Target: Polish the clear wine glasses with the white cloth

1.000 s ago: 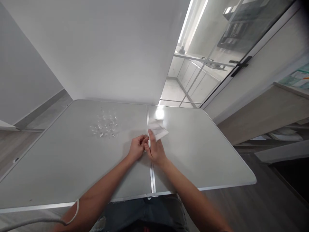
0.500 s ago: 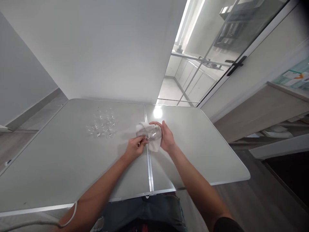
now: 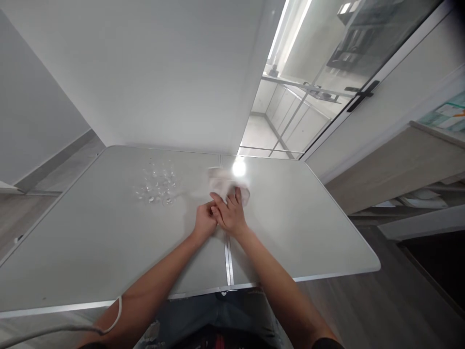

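Note:
My two hands meet over the middle seam of the grey folding table (image 3: 109,252). A white cloth (image 3: 220,180), blurred by motion, bunches out past the fingertips of my right hand (image 3: 230,213), whose fingers press round it. My left hand (image 3: 204,222) is closed in a pinch right against the right hand. What it grips is hidden between the hands. No clear glass can be made out inside the cloth at this moment.
Several small clear glass pieces (image 3: 157,186) stand in a cluster on the table's left half, a little left of my hands. A white wall panel (image 3: 163,72) rises behind the table. A glass door (image 3: 327,82) and a wooden shelf unit (image 3: 407,165) stand at the right.
Half a second ago my right hand cupped a clear glass in the cloth, lying on its side. The right hand has since turned over on top, and the hands are closer together.

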`<state>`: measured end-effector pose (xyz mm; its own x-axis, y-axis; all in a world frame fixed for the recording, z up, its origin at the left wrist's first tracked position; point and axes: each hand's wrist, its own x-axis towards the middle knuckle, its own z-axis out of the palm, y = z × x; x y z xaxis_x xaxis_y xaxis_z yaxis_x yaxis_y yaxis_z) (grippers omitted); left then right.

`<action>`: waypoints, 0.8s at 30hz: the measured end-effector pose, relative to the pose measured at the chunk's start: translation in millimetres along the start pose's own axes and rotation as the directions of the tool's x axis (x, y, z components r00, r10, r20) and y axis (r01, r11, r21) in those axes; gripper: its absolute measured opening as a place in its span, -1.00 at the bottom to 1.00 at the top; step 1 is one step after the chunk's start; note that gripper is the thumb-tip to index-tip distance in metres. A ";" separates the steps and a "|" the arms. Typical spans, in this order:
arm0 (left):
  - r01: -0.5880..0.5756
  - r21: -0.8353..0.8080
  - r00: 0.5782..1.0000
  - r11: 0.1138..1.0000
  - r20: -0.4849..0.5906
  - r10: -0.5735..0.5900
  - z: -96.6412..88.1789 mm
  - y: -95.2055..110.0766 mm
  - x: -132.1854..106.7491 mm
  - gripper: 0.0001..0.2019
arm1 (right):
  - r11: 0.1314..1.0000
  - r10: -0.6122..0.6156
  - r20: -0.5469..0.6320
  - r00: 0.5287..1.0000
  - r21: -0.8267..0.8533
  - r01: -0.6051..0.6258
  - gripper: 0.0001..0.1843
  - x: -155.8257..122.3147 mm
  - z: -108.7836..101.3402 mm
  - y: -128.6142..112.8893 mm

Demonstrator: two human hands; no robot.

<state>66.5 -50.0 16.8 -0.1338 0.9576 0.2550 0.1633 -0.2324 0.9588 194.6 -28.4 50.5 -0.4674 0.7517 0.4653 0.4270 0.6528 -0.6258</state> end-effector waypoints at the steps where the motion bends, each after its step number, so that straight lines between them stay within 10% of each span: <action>1: -0.044 0.073 0.999 0.996 -0.019 0.046 -0.2 -3.0 0.7 -0.79 | 0.995 -0.068 0.087 0.994 -0.067 0.074 -0.59 5.8 -8.4 2.9; 4: -0.158 0.267 0.985 0.951 -0.021 0.170 -0.5 -8.2 2.6 -0.78 | 0.980 -0.113 0.213 0.970 -0.136 0.144 -0.64 24.7 -32.4 5.6; 9: -0.247 0.298 0.969 0.922 0.097 0.228 -2.8 -5.1 1.7 -0.80 | 0.974 0.116 0.221 0.968 0.168 -0.155 -0.47 41.7 -56.7 11.3; 13: -0.182 0.178 0.978 0.967 0.135 0.159 -8.1 -7.3 1.7 -0.72 | 0.664 0.334 0.235 0.913 0.628 -0.405 -0.40 40.1 -54.5 17.9; 18: 0.076 -0.167 0.994 0.983 0.089 -0.062 -7.3 -9.4 5.9 -0.64 | 0.280 0.515 0.100 0.851 0.919 -0.277 -0.51 32.2 -27.7 6.5; 24: 0.124 -0.280 0.991 0.952 -0.012 -0.133 -2.1 -2.9 3.7 -0.60 | 0.186 0.465 0.190 0.865 0.934 -0.305 -0.30 18.9 -9.7 -0.7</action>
<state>63.5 -46.1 15.3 -0.1661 0.9780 0.1266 -0.1344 -0.1496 0.9796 193.0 -13.7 65.7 -0.3527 0.9357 -0.0079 -0.5010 -0.1960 -0.8429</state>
